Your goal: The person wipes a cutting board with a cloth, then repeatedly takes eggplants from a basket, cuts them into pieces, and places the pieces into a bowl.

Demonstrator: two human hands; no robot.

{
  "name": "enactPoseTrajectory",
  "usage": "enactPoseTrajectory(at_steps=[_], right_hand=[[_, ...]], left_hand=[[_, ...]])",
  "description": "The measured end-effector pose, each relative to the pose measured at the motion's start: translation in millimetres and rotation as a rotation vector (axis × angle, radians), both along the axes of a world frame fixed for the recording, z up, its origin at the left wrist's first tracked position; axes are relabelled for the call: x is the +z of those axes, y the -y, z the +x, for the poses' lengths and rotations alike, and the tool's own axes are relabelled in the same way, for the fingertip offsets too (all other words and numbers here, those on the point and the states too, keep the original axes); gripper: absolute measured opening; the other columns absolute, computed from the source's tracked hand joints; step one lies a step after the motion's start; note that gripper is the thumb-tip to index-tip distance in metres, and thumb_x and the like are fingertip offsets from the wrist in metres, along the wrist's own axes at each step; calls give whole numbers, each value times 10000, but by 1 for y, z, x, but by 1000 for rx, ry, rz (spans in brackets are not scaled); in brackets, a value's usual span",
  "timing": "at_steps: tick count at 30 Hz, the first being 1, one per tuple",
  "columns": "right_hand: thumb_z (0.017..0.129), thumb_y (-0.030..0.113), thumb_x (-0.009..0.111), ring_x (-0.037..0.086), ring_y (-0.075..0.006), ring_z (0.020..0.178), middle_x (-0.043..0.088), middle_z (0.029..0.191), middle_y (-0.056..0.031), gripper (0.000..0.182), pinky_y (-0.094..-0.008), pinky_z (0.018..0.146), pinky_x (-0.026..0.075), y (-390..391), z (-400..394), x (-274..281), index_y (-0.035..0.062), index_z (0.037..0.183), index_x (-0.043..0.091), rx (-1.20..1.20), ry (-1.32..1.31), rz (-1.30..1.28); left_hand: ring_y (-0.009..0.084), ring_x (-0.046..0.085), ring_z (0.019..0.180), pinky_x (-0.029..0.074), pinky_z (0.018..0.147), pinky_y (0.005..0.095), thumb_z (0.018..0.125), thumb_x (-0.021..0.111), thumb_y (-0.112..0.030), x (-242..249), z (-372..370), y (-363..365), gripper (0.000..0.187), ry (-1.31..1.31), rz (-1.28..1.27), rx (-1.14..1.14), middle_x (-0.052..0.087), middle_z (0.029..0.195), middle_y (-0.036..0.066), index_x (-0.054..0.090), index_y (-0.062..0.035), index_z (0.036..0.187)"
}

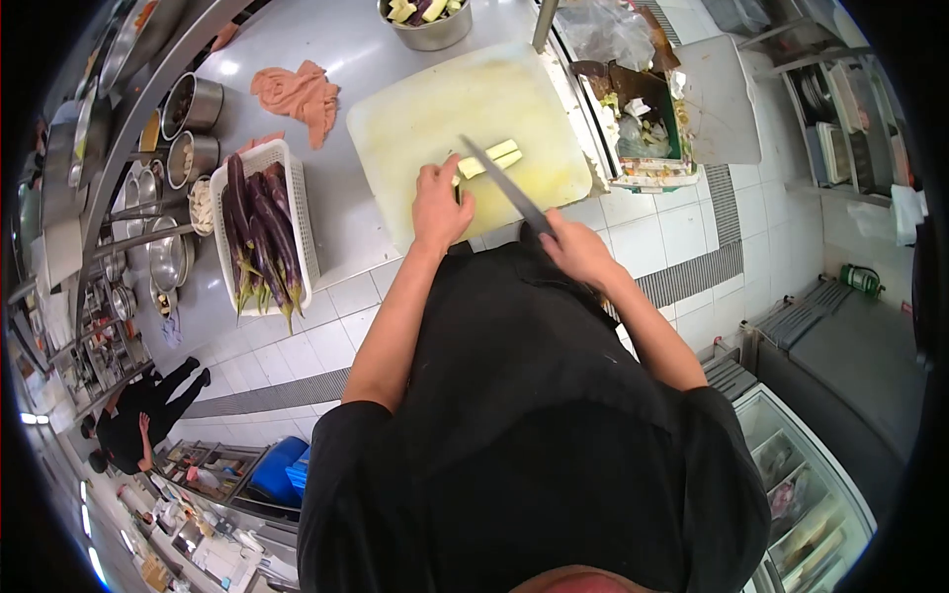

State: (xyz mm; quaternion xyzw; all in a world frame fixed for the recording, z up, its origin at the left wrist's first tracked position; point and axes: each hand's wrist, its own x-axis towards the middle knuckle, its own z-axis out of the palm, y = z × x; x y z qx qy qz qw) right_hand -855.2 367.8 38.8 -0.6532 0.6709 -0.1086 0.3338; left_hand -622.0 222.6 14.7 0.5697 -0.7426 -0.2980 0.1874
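My right hand (576, 249) is wrapped round the handle of a kitchen knife (506, 185), whose blade slants up and left across the board. Pale peeled-looking eggplant pieces (494, 158) lie side by side on the white cutting board (425, 119), partly behind the blade. At their left end is my left hand (442, 206), with fingers and thumb bent around a piece that shows a dark purple edge. Its fingers hide part of that piece. Whole purple eggplants (265, 222) fill a white plastic basket (308, 222) to the left of the board.
A metal pot (435, 36) of cut eggplant stands beyond the board. An orange cloth (300, 97) lies on the steel counter (346, 59). Right of the board is a bin (647, 148) with scraps. Metal pots (193, 104) line the left side. Another person (133, 425) stands far left.
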Motion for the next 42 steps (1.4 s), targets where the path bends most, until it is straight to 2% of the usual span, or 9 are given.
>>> enactPoseTrajectory(at_steps=[2, 5, 8, 15, 25, 28, 31, 40, 42], right_hand=[[1026, 223, 595, 694, -384, 654, 716, 818, -218, 282, -518, 616, 532, -23, -19, 7, 25, 1190, 479, -79, 81, -36], [1049, 225, 608, 595, -157, 517, 655, 743, -116, 266, -336, 497, 490, -45, -47, 7, 27, 1167, 476, -452, 493, 393], [1070, 231, 583, 596, -151, 528, 629, 714, -73, 236, -323, 491, 487, -54, -53, -10, 39, 1156, 476, -519, 659, 405], [1084, 232, 557, 576, -152, 530, 597, 690, -57, 219, -331, 495, 484, 2, -14, -10, 41, 1113, 454, -346, 572, 484], [1091, 231, 542, 567, -185, 531, 602, 695, -85, 215, -357, 511, 471, 9, 2, -37, 36, 1131, 459, -366, 685, 497], [1088, 223, 544, 567, -178, 520, 625, 707, -95, 221, -348, 508, 473, 15, 13, -62, 28, 1160, 467, 17, 363, -9], [1066, 212, 564, 616, -219, 528, 657, 720, -123, 246, -362, 501, 494, 53, 17, -20, 1, 1123, 452, -102, 631, 482], [1008, 159, 537, 622, -220, 538, 637, 714, -134, 206, -370, 538, 533, 177, 12, 98, 11, 1107, 433, -255, 576, 299], [982, 151, 545, 665, -322, 610, 657, 747, -196, 229, -440, 607, 554, 166, 10, 112, 13, 1131, 439, -288, 532, 347]], left_hand=[[403, 558, 1179, 494, 986, 507, 912, 721, -256, 9, -13, 4, 397, 97, -340, -205, 563, 1276, 213, 670, -82, 1265], [399, 524, 1217, 457, 1016, 505, 952, 703, -270, -32, -13, 19, 362, 90, -288, -173, 563, 1307, 200, 697, -109, 1276], [401, 512, 1230, 408, 1058, 493, 976, 673, -285, -53, -18, 32, 357, -29, -238, 38, 543, 1382, 203, 709, -138, 1301], [372, 438, 1336, 298, 1108, 559, 912, 739, -393, -23, -88, 21, 403, 107, -400, -10, 528, 1446, 113, 731, -177, 1252], [336, 517, 1219, 373, 1048, 511, 917, 747, -229, -52, -82, 11, 202, -106, -359, 157, 625, 1253, 72, 731, -157, 1104], [336, 530, 1202, 380, 1042, 497, 897, 761, -169, -54, -83, 16, 207, -192, -390, 201, 628, 1249, 85, 725, -134, 1097], [326, 548, 1178, 388, 1034, 488, 877, 766, -118, -52, -80, 22, 201, -192, -368, 225, 649, 1194, 95, 715, -102, 1071], [339, 621, 1020, 437, 973, 454, 863, 786, -286, 44, -117, 284, 246, -366, -636, 364, 710, 1072, 88, 774, -135, 1056], [356, 633, 1078, 463, 997, 442, 880, 783, -339, 49, -118, 339, 323, -249, -615, 379, 716, 1147, 120, 758, -104, 1099]])
